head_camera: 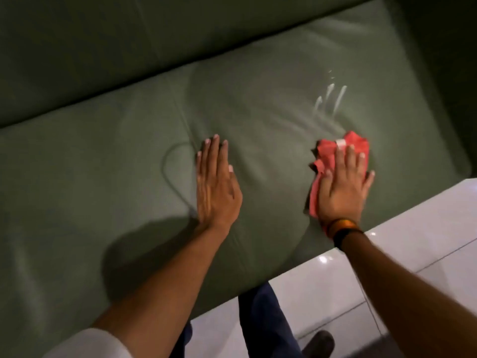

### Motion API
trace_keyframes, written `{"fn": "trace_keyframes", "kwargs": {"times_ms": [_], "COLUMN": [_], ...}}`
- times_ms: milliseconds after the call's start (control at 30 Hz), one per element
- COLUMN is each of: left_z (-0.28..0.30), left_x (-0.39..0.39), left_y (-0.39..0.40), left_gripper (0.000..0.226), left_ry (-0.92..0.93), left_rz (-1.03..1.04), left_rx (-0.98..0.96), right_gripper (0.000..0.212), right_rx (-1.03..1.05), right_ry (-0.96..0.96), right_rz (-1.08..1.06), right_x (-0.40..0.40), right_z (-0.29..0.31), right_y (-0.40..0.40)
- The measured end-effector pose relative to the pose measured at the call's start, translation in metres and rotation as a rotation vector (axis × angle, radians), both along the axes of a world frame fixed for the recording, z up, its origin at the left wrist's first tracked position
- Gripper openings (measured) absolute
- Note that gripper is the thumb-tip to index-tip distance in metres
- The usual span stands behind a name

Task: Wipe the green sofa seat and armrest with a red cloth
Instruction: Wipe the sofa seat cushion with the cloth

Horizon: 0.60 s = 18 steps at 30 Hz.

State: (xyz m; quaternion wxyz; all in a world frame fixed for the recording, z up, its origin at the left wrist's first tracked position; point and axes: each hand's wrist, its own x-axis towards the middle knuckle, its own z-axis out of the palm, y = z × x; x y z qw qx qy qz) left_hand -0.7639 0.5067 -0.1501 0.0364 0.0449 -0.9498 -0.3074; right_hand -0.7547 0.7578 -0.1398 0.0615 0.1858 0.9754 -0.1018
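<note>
Green leather fills most of the view: the sofa seat [124, 177] stretches wide below its backrest [103, 47], with glossy white floor tiles [387, 267] at the lower right. The left hand [215, 187] lies flat and empty on the cushion, likely bracing the person's lean. The right hand [343, 192] presses the red cloth [327, 161] flat under an open palm, its grip spread rather than closed. Just beyond its fingertips, pale wet streaks [333, 99] await wiping.

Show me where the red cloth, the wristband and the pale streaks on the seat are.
red cloth [325, 156], head view: bare upper-left fold.
wristband [343, 229], head view: middle of band.
pale streaks [338, 99], head view: longest streak.
</note>
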Motion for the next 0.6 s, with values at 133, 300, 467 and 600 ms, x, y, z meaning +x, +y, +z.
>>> {"fn": "trace_keyframes", "kwargs": {"times_ms": [133, 300, 467, 600], "left_z": [-0.009, -0.019, -0.014, -0.012], "left_x": [-0.037, -0.043, -0.045, -0.048], "left_y": [0.038, 0.043, 0.051, 0.051], "left_gripper": [0.057, 0.058, 0.058, 0.059], "left_ry": [-0.008, -0.029, -0.044, -0.101], "left_rz": [0.057, 0.081, 0.126, 0.139], "left_rx": [-0.177, -0.284, -0.299, -0.322], "right_gripper": [0.067, 0.067, 0.066, 0.063], "right_rx": [0.022, -0.162, -0.065, -0.048], "right_ry": [-0.07, -0.007, 0.031, 0.032], "right_rz": [-0.003, 0.626, 0.453, -0.013], "right_x": [0.044, -0.048, -0.189, -0.157], "right_z": [0.005, -0.001, -0.011, -0.004], "right_y": [-0.014, -0.079, 0.016, 0.114]}}
